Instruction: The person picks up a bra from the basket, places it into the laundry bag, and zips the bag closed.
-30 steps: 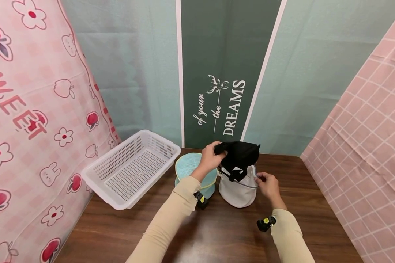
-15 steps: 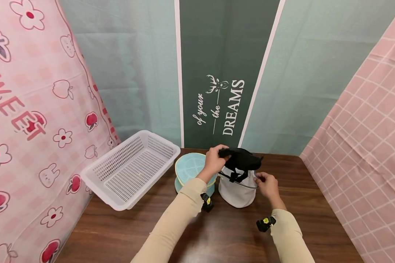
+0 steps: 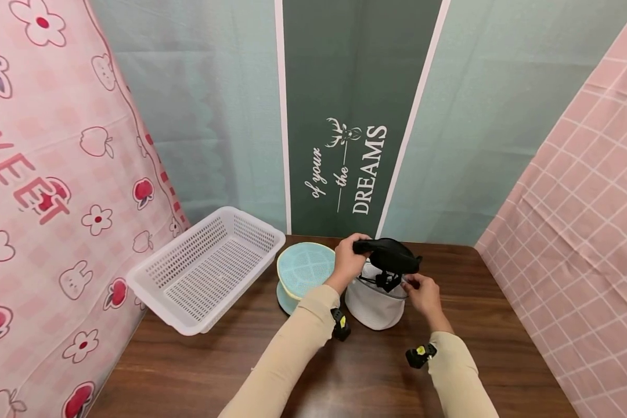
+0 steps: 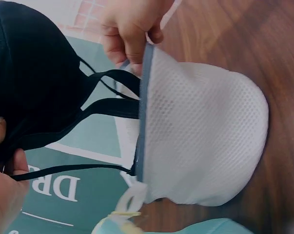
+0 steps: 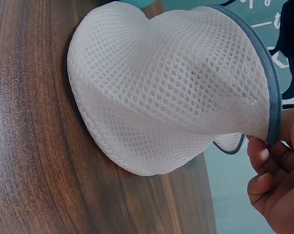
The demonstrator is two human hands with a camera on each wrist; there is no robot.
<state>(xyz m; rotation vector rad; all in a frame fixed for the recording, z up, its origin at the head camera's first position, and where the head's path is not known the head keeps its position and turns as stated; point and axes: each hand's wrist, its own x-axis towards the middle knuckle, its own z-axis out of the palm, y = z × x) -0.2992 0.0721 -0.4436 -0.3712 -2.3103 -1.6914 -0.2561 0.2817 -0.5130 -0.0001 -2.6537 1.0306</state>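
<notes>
Lower and further right than in the earlier frame, the black garment [image 3: 394, 255] now hangs over the mouth of the white mesh bag [image 3: 374, 309], and the left hand [image 3: 350, 259] has travelled with it. The left sleeve [image 3: 295, 348] now covers the right side of the light-blue mesh bag [image 3: 304, 267], while more of that bag's top shows. The right hand [image 3: 424, 292] has barely shifted.

I count two hands, one garment, two mesh bags and one white plastic basket [image 3: 209, 284], plus a black camera [image 3: 341, 325] at each wrist. My left-side fingers grasp the garment; on the right, finger and thumb pinch the white bag's zip edge [image 5: 273, 87]. That bag stands towards the far edge of the worktop [image 3: 381, 377], right of the middle, with the blue one just left of it and the basket at the far left corner.

I lose the straps [image 4: 112, 108] behind the zip, so I can't tell how far in they reach. Most of the left hand is cropped from its own wrist view, and the worktop's near edge is cut off.
</notes>
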